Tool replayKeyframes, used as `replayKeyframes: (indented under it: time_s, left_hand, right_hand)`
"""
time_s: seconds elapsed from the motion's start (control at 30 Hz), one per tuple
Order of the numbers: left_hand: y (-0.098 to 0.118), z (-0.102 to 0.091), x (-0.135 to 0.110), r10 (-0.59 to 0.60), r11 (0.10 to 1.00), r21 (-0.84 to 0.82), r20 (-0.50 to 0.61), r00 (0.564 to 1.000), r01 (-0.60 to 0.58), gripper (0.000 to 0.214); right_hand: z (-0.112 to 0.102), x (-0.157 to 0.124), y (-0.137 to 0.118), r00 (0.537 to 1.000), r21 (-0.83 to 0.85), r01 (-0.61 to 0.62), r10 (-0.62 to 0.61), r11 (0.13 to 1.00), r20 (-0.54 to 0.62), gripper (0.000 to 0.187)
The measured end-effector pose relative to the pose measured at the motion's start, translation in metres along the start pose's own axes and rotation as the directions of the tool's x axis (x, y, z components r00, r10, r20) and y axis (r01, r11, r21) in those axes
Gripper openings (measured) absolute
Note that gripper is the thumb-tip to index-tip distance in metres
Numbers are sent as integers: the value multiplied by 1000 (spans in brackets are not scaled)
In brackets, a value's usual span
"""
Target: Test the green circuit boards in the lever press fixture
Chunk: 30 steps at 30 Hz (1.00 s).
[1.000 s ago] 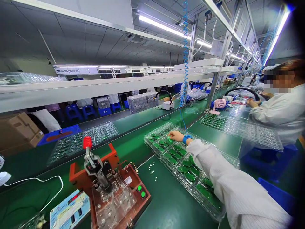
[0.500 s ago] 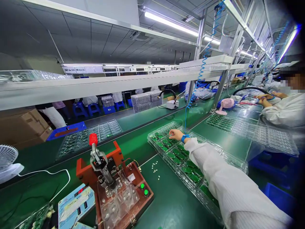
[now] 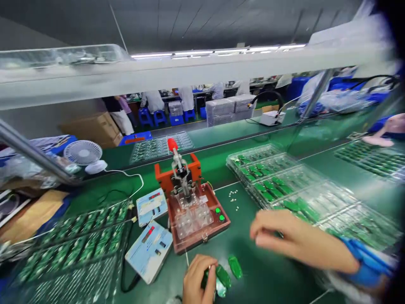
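My left hand [image 3: 198,278] is at the bottom middle, its fingers curled round a small green circuit board that is mostly hidden. Beside it, two green circuit boards [image 3: 234,267] lie on the bench, with a pale, shiny piece [image 3: 220,288] next to them. My right hand [image 3: 284,236], with a blue wrist strap [image 3: 363,261], hovers in front of the clear tray [image 3: 303,171] of green boards. Motion smears its fingers, and I cannot make out whether they hold anything. The clamp fixture [image 3: 196,219] with a red-tipped lever stands left of the right hand.
Two pale blue meter boxes [image 3: 150,251] sit left of the fixture. Further left is a tray of circuit boards [image 3: 76,240]. Small white bits [image 3: 233,195] lie near the clear tray. Behind are a white fan [image 3: 83,153] and a long shelf [image 3: 190,76].
My view has swung left and down. My right hand has left the clear tray and come back toward me. The left hand and the loose boards beside it now show.
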State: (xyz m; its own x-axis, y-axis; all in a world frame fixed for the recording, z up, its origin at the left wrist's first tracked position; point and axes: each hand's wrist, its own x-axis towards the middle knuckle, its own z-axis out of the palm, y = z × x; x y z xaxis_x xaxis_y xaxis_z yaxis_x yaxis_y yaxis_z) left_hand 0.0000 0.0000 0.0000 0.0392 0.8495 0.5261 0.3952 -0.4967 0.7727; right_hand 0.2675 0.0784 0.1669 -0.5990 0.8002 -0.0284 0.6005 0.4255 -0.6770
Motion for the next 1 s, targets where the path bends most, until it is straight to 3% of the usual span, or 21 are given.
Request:
replayKeyframes:
  time_s: [0.07, 0.17, 0.27, 0.4, 0.6, 0.8, 1.0]
  left_hand:
    - [0, -6, 4, 20, 1000, 13, 13, 1000, -20, 15]
    - [2, -24, 12, -12, 995, 95, -9, 1000, 13, 17]
    - [1, -47, 13, -92, 983, 164, 30, 995, 86, 17]
    - [-4, -69, -3, -183, 957, 260, 210, 960, 126, 10]
    - [-8, -59, -38, -339, 826, 520, 153, 928, 216, 20]
    - [-11, -46, -43, -304, 784, 605, 177, 936, 140, 28]
    - [-8, -45, -38, -275, 798, 588, 159, 948, 133, 20]
  right_hand:
    - [45, -3, -7, 983, 122, 47, -68, 991, 171, 25]
    - [103, 9, 12, 990, 143, 18, -38, 989, 135, 17]
    - [129, 17, 44, 996, 141, -20, 7, 990, 92, 15]
    - [126, 7, 76, 992, 166, -62, 43, 984, 115, 25]
    - [131, -12, 82, 981, 80, -145, 133, 986, 145, 39]
    - [147, -15, 76, 983, 46, -136, 129, 990, 130, 36]
    - [138, -10, 65, 996, 130, -59, 50, 990, 69, 25]
